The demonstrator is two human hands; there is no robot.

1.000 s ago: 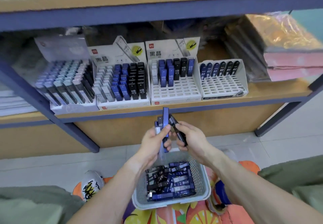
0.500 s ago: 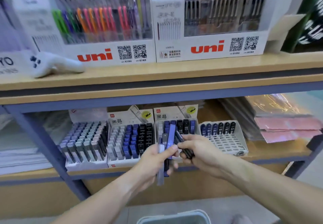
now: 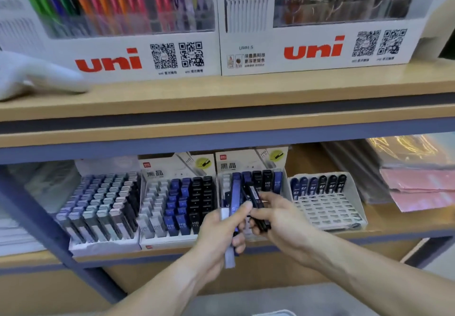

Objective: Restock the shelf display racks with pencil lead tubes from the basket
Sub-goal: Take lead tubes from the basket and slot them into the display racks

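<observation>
Shelf racks point(image 3: 253, 192) stand behind both raised hands: left hand point(image 3: 219, 232) grips several lead tubes point(image 3: 235, 197) upright, right hand point(image 3: 280, 217) pinches black tubes point(image 3: 257, 207).

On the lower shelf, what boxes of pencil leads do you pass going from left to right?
Full grey-blue rack → white rack of grey, blue and black tubes → rack behind the hands → nearly empty white rack → pink packets.

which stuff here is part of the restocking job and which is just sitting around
Part of the job:
left hand holding a bunch of lead tubes
right hand pinching black tubes
four display racks on the lower shelf

Just sitting around:
uni pen boxes
pink packets
white object
</observation>
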